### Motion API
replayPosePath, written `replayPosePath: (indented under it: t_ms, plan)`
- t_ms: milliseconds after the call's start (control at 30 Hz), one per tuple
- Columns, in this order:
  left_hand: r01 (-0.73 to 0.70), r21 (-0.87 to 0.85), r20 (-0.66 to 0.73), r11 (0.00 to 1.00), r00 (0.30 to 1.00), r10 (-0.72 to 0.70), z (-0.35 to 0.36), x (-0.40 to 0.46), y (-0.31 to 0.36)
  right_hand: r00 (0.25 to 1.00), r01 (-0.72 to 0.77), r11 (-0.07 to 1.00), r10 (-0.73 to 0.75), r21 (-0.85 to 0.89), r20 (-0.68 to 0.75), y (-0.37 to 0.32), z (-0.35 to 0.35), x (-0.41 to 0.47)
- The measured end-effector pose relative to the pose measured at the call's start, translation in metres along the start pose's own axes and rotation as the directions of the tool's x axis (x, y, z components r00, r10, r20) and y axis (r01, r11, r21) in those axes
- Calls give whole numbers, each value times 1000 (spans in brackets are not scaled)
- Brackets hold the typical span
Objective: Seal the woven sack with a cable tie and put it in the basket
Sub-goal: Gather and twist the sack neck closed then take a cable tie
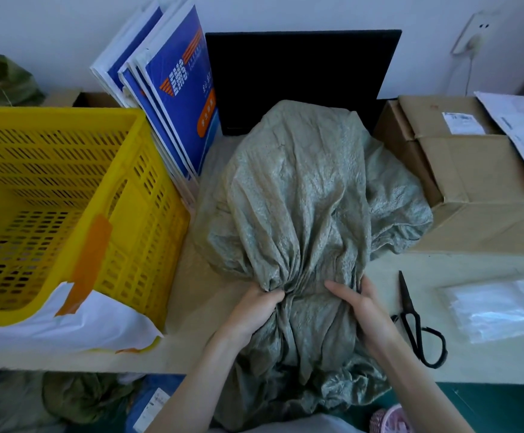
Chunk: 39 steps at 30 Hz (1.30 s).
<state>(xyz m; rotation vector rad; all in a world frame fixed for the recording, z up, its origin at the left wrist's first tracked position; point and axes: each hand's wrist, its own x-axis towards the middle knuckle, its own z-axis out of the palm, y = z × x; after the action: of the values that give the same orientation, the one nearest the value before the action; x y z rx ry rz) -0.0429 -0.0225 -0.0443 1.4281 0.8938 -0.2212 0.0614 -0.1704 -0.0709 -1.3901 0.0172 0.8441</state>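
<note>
A grey-green woven sack [304, 195] lies full on the table, its mouth end hanging over the near edge towards me. My left hand [254, 310] and my right hand [360, 310] squeeze the sack's neck from both sides, bunching the fabric into folds between them. A yellow slotted plastic basket [129, 195] stands to the left, with nothing visible inside. A clear plastic bag [498, 310], perhaps holding cable ties, lies at the right; no loose cable tie shows.
Black scissors [416, 326] lie just right of my right hand. Cardboard boxes [460, 182] with papers on top stand at the right. Blue-and-white folders [173, 89] lean between basket and sack. A black panel [301, 73] stands behind. White paper [67, 326] drapes the basket's near corner.
</note>
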Motion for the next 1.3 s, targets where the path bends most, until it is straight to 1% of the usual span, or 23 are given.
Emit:
replayPosePath:
  t_ms: [67, 100, 167, 233, 300, 400, 433, 500, 567, 633, 700, 767, 833, 900, 933, 1000, 1067, 1100, 1133, 1200, 1300]
  plan:
    - [33, -118, 44, 992, 999, -28, 1, -2, 1, 1000, -19, 999, 20, 30, -9, -1, -2, 0]
    - [14, -111, 67, 994, 998, -7, 1, -1, 2, 1000, -19, 999, 19, 38, 0, -2, -3, -1]
    - [-37, 39, 108, 999, 994, 32, 0, 1, 0, 1000, -22, 999, 21, 41, 9, -4, -3, -1]
    - [-56, 151, 83, 987, 996, 44, -1, 4, -1, 1000, -23, 999, 23, 22, 7, -5, -4, 1]
    - [-78, 182, 49, 980, 996, 70, 0, 7, -2, 1000, -5, 1000, 5, -14, 16, -4, -3, 2]
    - [-45, 198, 10, 979, 999, 44, 1, 7, -1, 999, 30, 999, -29, -40, 18, -4, -1, 3]
    - [-14, 174, -6, 985, 1000, 16, 2, 7, -1, 999, 36, 999, -36, -26, 18, -4, -1, 3]
    - [34, 70, -41, 997, 999, -32, 3, 6, -3, 999, 49, 999, -49, -2, 18, -5, 0, 2]
    - [70, -41, -65, 997, 995, -73, 4, 7, -5, 998, 59, 998, -58, -15, 20, -5, 1, 2]
    - [78, -124, -108, 989, 990, -92, 8, 8, -4, 998, 67, 996, -66, -50, 18, -4, 1, 2]
    - [60, -168, -162, 984, 983, -88, 10, 15, -8, 996, 87, 993, -86, -80, 10, -2, 1, 3]
    - [60, -211, -197, 976, 975, -103, 11, 15, -7, 988, 144, 978, -151, -148, -38, 0, 0, 4]
    - [111, -242, -163, 964, 975, -153, 14, 19, -6, 963, 219, 949, -247, -227, -104, 3, 0, 1]
    - [194, -267, -88, 944, 971, -224, 18, 18, 2, 929, 310, 916, -349, -256, -125, 10, 5, -5]
    - [212, -288, -47, 934, 971, -234, 16, 17, 3, 912, 345, 894, -391, -286, -125, 14, 8, -8]
    - [252, -256, 0, 933, 966, -260, 16, 18, 8, 886, 377, 849, -447, -370, -123, 22, 11, -12]
    - [294, -206, 112, 933, 955, -276, 19, 18, 14, 877, 365, 828, -460, -424, -142, 30, 9, -11]
    - [297, -123, 165, 947, 947, -276, 16, 15, 12, 882, 341, 836, -442, -431, -160, 32, 7, -11]
    - [299, 1, 188, 954, 937, -294, 15, 14, 10, 896, 310, 853, -410, -419, -171, 34, 5, -11]
    - [267, 209, 185, 941, 934, -306, 15, 22, 7, 932, 262, 893, -333, -366, -146, 33, 0, -12]
    - [209, 320, 158, 924, 950, -269, 14, 29, 10, 968, 218, 911, -248, -349, -41, 23, -9, -13]
